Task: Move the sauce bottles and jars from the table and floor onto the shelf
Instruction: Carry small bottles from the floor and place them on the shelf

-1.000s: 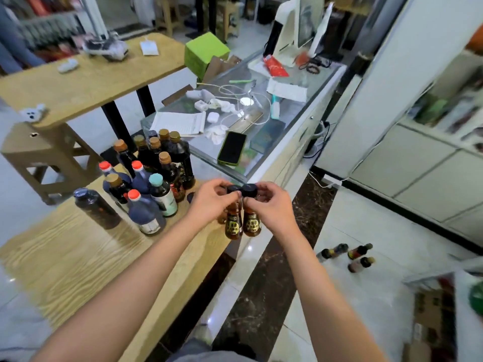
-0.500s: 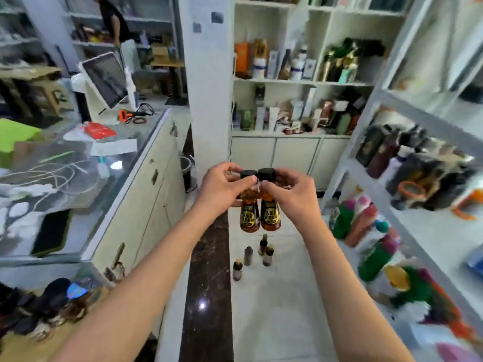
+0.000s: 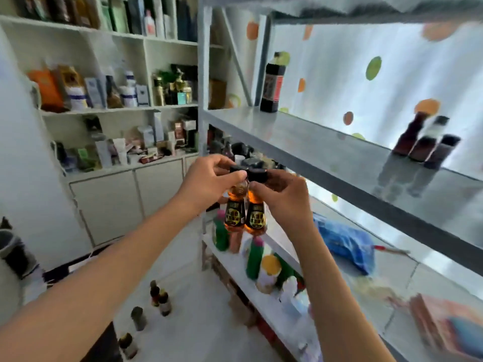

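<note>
View has swung from counter to grey metal shelf (image 3: 326, 150), now close at right. Left hand (image 3: 206, 184) pinches black cap of left sauce bottle (image 3: 235, 210); right hand (image 3: 282, 199) pinches cap of right sauce bottle (image 3: 256, 214). Both amber, dark-labelled, hanging upright, touching, just before shelf edge. Small bottles on floor (image 3: 159, 300) below.

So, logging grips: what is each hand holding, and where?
Left hand pinches the left amber bottle by its black cap; right hand likewise the right amber bottle.
</note>
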